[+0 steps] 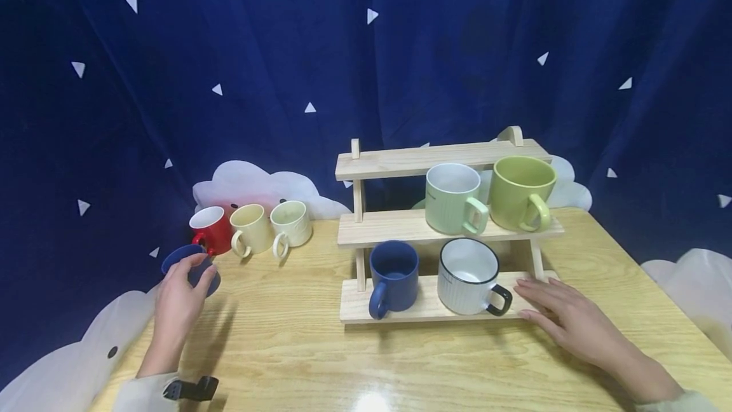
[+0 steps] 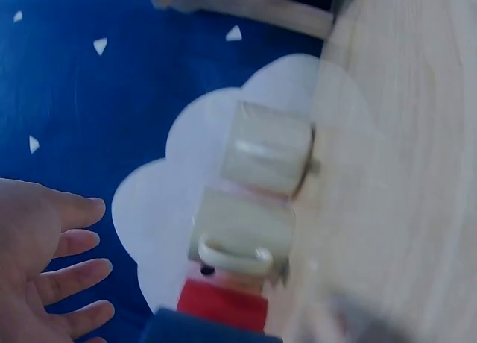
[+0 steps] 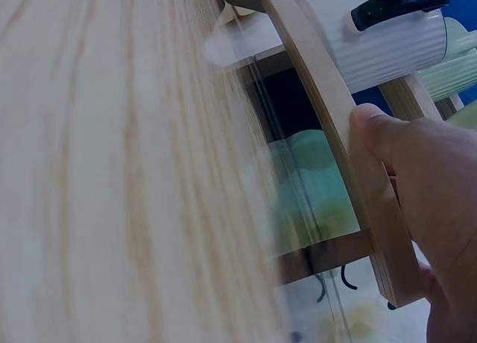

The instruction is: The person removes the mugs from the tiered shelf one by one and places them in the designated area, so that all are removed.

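At the far left of the head view my left hand (image 1: 178,301) is by a blue mug (image 1: 182,254), partly covering it. In the left wrist view its fingers are spread and apart from the mug (image 2: 205,329), which shows only partly at the bottom edge. My right hand (image 1: 572,320) rests on the right end of the wooden rack's bottom shelf (image 1: 420,318). Its thumb touches the front edge, and the fingers lie over the top. On that shelf stand another blue mug (image 1: 403,281) and a white mug with black rim and handle (image 1: 464,285).
A red mug (image 1: 213,231), a yellow mug (image 1: 254,229) and a cream mug (image 1: 293,227) stand in a row at the back left. A pale green mug (image 1: 446,208) and an olive-green mug (image 1: 517,199) sit on the middle shelf. Behind hangs a blue curtain (image 1: 286,49).
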Tool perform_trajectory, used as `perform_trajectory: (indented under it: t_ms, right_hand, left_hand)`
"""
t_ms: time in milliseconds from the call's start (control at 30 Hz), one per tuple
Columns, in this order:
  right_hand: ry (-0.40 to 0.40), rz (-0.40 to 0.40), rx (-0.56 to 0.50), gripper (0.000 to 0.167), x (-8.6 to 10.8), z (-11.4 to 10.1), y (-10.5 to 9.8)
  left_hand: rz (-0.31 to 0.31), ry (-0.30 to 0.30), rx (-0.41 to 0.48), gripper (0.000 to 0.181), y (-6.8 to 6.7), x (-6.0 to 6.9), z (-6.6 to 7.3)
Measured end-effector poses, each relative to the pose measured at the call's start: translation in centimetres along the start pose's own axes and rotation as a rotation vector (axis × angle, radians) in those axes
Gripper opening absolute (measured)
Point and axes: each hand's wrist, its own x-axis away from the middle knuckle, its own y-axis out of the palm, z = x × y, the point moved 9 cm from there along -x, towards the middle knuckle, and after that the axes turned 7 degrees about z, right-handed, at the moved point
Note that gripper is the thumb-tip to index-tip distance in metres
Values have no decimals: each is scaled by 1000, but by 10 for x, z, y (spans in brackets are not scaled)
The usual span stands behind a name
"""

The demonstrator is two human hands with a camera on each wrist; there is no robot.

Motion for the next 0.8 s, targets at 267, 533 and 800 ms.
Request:
perform_trajectory:
  t_ms: [267, 533, 800]
  right_hand:
    - [0, -1, 1, 49, 0, 1, 0]
    - [8, -2, 19, 49, 1, 0, 0]
    - [6, -1, 16, 48, -1, -2, -2]
  left_hand:
    - [-26, 146, 32, 40, 7, -2, 48]
    - [-87, 219, 70, 45, 20, -1, 88]
    - [-151, 304, 107, 46, 36, 4, 139]
